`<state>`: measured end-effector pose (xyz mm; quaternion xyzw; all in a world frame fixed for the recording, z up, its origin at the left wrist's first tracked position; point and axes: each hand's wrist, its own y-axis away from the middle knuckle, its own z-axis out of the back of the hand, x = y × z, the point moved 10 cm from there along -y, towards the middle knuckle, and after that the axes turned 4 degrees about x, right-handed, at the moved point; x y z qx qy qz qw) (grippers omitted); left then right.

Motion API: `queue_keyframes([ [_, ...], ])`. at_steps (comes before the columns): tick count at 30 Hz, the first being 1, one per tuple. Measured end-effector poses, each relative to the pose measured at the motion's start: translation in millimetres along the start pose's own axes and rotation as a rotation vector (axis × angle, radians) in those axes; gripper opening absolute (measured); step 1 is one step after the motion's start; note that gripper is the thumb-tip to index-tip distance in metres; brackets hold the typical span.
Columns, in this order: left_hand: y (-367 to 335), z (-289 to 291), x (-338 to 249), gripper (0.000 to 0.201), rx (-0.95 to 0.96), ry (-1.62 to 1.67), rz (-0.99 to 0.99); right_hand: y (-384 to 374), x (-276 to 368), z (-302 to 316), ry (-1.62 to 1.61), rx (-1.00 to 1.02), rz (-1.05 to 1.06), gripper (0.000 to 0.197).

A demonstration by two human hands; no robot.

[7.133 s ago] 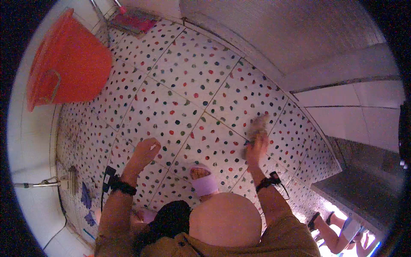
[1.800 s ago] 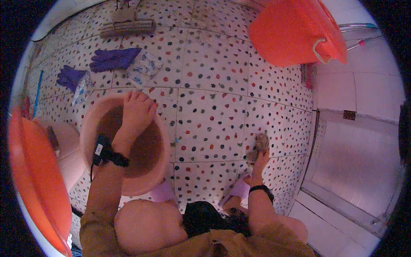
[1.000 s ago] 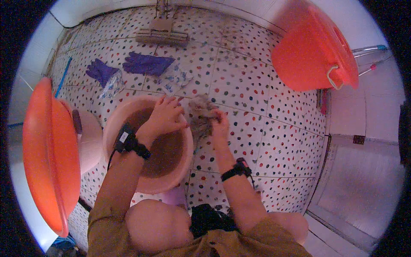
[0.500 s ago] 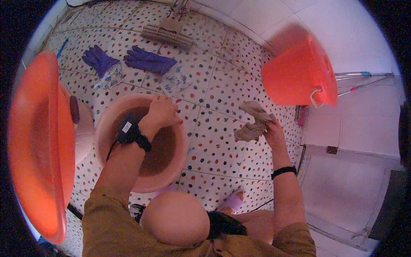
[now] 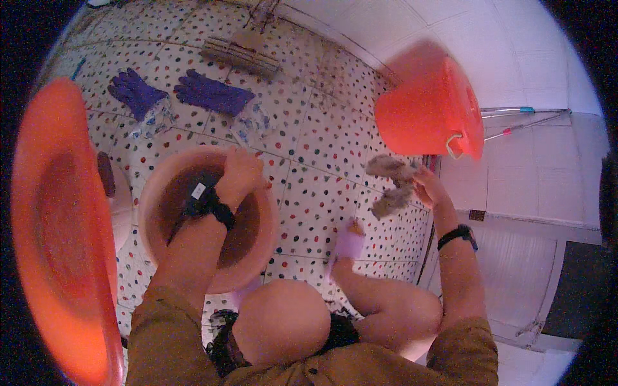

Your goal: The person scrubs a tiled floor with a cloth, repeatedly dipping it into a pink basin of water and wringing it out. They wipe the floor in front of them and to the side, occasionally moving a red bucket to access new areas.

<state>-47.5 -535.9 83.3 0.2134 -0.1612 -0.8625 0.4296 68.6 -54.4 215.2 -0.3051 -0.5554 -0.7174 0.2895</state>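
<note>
My left hand (image 5: 243, 172) grips the far right rim of a pink basin (image 5: 273, 222) on the floor, its fingers hooked over the edge. The basin's inside looks dark and brownish; whether it holds water I cannot tell. Off to the right, my right hand (image 5: 430, 185) pinches a crumpled grey-brown rag (image 5: 391, 201), which dangles above the tiles short of the orange bucket. Folds of the rag partly hide the right fingertips.
A big orange tub (image 5: 48, 212) stands on edge at the left. Purple rubber gloves (image 5: 212, 93) lie beyond the basin, near a flat mop head (image 5: 241, 58). An orange bucket (image 5: 425, 112) is by the right wall, with metal poles (image 5: 508, 112) behind it. My slippered foot (image 5: 349, 243) is between my hands.
My right hand has shifted right with the rag. My right leg has swung out, bringing the slippered foot forward. The view has turned slightly; my left hand keeps its hold on the basin's rim.
</note>
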Motion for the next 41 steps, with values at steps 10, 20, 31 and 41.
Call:
queue_keyframes([
  [10, 6.5, 12.0, -1.0, 0.051, -0.001, 0.016, 0.004, -119.4, -35.0, -79.6, -0.194, 0.063, 0.051, 0.033],
  [20, 13.6, 5.3, 11.2, 0.042, 0.014, 0.033, 0.015, -154.0, -148.9, -31.5, 0.422, -0.461, 0.28, 0.055],
  [31, 9.7, 3.9, 13.8, 0.037, 0.125, 0.121, -0.017, -152.8, -108.9, -214.2, 0.949, -0.478, 0.641, 0.064],
  [41, 46.5, 66.1, 30.1, 0.048, 0.158, 0.201, 0.115, -198.4, -34.9, -367.7, 0.534, 0.089, 0.849, 0.034],
])
